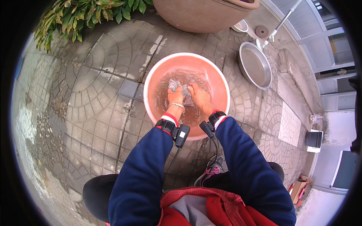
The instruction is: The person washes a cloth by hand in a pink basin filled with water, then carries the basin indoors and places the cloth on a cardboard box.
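Note:
A round orange-pink plastic basin stands on the paving in front of me, with murky water in its lower part. Over that water, a wet grey cloth is bunched between my two hands. My left hand grips its left end, where a fold sticks up past the thumb. On the other side, my right hand holds the cloth with thumb and fingers closed around it. Part of the cloth hangs down below the hands into the water, and its full shape is hidden.
A metal basin of cloudy water sits to the right, near a mop handle. Behind the plastic basin stands a large clay pot, with a leafy plant at upper left. A black bucket is at far right.

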`<control>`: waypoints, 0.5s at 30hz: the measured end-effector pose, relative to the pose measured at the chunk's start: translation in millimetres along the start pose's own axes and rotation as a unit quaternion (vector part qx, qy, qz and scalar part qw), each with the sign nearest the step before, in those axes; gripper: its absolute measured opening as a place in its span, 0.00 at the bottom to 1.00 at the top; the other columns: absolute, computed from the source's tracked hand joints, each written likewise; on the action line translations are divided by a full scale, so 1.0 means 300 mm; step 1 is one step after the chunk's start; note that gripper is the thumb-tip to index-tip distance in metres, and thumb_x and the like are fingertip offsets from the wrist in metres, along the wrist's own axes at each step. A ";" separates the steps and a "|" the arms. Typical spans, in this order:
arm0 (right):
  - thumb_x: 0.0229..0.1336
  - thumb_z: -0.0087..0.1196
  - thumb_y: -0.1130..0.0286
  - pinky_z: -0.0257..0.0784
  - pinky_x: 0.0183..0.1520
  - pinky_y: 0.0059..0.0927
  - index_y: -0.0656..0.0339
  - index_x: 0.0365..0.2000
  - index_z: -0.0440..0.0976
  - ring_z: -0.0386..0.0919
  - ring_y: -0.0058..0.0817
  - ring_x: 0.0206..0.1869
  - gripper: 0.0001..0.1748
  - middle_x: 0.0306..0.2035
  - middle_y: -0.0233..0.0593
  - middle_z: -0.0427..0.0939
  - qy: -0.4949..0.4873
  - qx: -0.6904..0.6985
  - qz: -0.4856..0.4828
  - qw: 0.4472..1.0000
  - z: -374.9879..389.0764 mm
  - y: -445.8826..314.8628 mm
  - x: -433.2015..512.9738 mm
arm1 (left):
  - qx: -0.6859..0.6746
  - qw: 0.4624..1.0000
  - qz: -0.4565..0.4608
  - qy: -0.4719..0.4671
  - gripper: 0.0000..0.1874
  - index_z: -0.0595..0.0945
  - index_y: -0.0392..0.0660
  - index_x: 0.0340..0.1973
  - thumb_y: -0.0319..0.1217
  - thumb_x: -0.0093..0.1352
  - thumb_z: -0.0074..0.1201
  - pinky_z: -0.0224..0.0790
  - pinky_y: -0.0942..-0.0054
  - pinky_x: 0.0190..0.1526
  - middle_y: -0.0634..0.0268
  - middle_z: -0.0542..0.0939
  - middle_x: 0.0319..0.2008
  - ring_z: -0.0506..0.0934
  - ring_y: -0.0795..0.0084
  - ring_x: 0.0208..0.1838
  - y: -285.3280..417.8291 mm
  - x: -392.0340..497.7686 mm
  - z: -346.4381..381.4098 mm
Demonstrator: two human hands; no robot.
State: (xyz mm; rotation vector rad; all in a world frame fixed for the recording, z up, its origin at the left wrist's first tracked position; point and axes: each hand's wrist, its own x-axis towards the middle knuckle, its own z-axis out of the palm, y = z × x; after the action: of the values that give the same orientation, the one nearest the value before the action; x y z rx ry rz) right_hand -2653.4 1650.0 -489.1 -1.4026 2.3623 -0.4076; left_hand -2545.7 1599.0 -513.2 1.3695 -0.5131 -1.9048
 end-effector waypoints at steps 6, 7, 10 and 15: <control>0.51 0.53 0.50 0.65 0.52 0.40 0.46 0.61 0.49 0.67 0.49 0.53 0.40 0.55 0.58 0.58 0.063 -0.057 0.079 0.993 0.109 0.105 -0.045 | 0.003 0.996 -0.082 0.041 0.36 0.53 0.54 0.64 0.47 0.65 0.48 0.67 0.48 0.42 0.53 0.61 0.60 0.69 0.54 0.54 -0.043 0.065 -0.088; 0.51 0.53 0.51 0.65 0.52 0.40 0.46 0.61 0.51 0.68 0.49 0.52 0.38 0.53 0.58 0.60 0.048 0.011 0.027 0.998 0.135 0.082 -0.054 | 0.029 0.995 -0.077 0.051 0.35 0.53 0.53 0.64 0.49 0.66 0.45 0.67 0.46 0.42 0.55 0.62 0.60 0.69 0.55 0.54 -0.069 0.075 -0.101; 0.54 0.50 0.53 0.67 0.48 0.41 0.49 0.57 0.57 0.71 0.49 0.48 0.32 0.47 0.58 0.68 -0.038 0.167 -0.028 0.985 0.163 -0.037 -0.071 | -0.110 0.983 -0.136 -0.056 0.30 0.59 0.51 0.61 0.53 0.68 0.36 0.64 0.49 0.47 0.56 0.66 0.56 0.69 0.58 0.53 -0.119 0.129 -0.123; 0.58 0.45 0.57 0.69 0.42 0.46 0.55 0.45 0.66 0.75 0.51 0.38 0.18 0.30 0.55 0.77 -0.059 0.136 -0.135 0.980 0.034 -0.207 -0.084 | -0.186 0.975 -0.110 -0.044 0.27 0.69 0.34 0.51 0.47 0.70 0.37 0.71 0.61 0.42 0.51 0.75 0.43 0.76 0.57 0.42 -0.089 0.181 -0.142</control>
State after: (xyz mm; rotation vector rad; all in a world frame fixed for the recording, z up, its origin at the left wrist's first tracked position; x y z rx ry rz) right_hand -2589.4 1642.9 -467.9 -1.5697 1.9419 -0.6730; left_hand -2524.0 1579.9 -581.5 1.1356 -0.0350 -2.1157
